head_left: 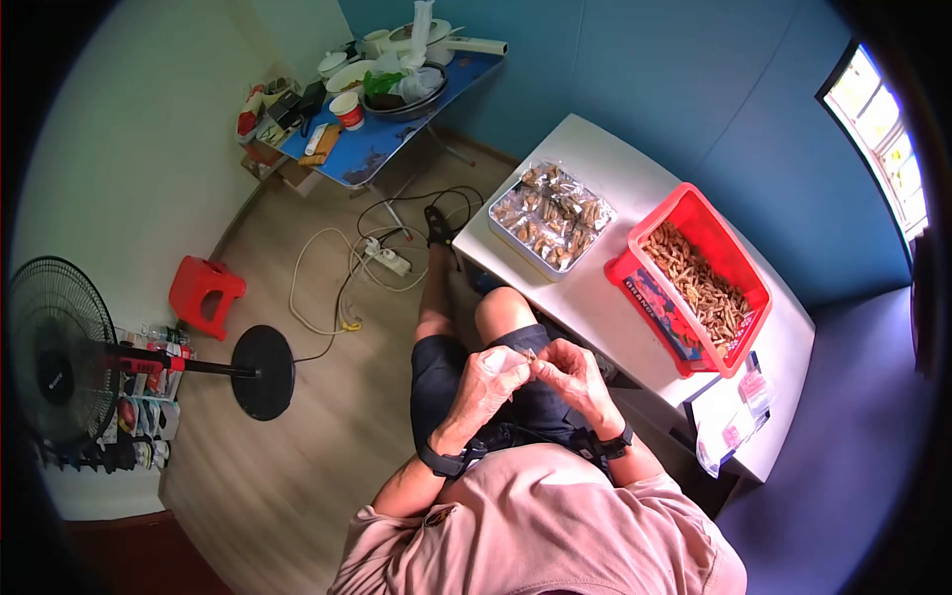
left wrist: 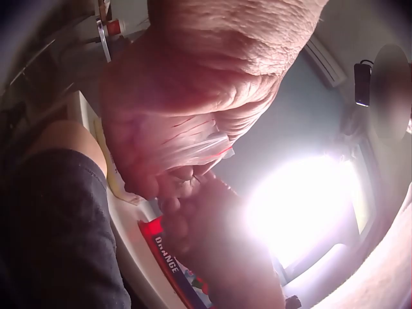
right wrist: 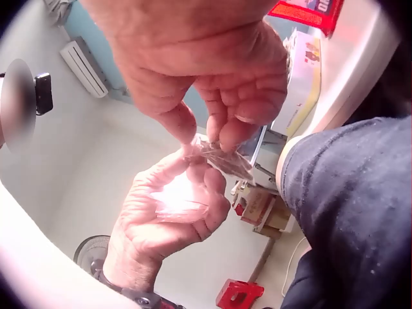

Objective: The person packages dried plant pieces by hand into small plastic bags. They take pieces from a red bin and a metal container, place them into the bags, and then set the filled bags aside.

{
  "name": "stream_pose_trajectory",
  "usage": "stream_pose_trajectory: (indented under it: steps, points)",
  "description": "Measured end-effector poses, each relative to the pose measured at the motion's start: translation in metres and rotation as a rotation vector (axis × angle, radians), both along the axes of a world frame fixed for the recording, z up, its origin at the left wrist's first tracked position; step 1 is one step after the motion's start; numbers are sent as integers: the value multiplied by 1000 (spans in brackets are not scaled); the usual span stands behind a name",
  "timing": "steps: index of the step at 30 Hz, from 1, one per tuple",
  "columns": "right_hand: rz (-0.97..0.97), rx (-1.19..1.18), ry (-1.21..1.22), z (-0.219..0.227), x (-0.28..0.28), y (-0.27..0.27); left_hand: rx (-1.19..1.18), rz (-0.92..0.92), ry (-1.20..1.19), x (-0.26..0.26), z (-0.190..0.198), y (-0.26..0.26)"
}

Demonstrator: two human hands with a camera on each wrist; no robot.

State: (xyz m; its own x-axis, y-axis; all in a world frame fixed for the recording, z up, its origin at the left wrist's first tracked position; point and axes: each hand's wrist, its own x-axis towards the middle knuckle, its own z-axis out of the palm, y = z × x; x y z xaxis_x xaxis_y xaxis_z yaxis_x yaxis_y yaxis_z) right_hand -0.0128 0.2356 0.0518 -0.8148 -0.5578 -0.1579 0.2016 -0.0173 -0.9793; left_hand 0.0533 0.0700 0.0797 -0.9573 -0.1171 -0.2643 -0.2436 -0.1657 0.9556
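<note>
Over the lap, my two hands meet at the fingertips around a small clear plastic packet with something brown inside. The right hand pinches it between thumb and fingers. My left hand holds folded clear plastic bags in its curled palm, with its thumb and fingertips at the packet's edge. To the right stands a red plastic basket of elongated brown dried pieces. A rectangular box on the same white table holds several filled clear packets.
The white table also bears clear plastic bags near its right end. At the back left, a blue table is crowded with dishes. A fan, a red stool and a power strip with cables stand or lie on the floor.
</note>
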Motion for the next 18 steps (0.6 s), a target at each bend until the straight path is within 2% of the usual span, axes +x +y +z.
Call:
stream_pose_trajectory:
  steps: [1,3,4,5,7,8,9,11,12,15,17,18]
  points:
    - [-1,-1,-4,1,-2,3,-5,-16,-12,0,-4,1]
    - [64,191,-16,5,-5,10,-11,-37,-31,0,-13,3]
    - [55,341,105,7,-4,11,-26,-35,-31,0,-17,4]
    - [53,341,102,9,-4,10,-40,-33,-30,-1,-20,4]
    - [1,483,758,14,-5,9,-126,-24,-6,-2,-23,4]
    - [2,539,789,15,-6,8,-211,-14,21,-3,-25,4]
    - [0,541,786,16,-6,9,-210,-16,19,-4,-31,5]
    - [47,552,764,20,-7,11,-660,64,256,-7,-44,8]
    - [46,553,762,23,-7,11,-659,62,255,-8,-47,9]
    - [43,489,766,27,-7,12,-567,69,249,-13,-45,12]
    - [-66,301,280,22,-9,17,-92,35,99,-17,-32,12]
    - [-96,178,176,18,-14,21,-17,14,92,-20,-20,12]
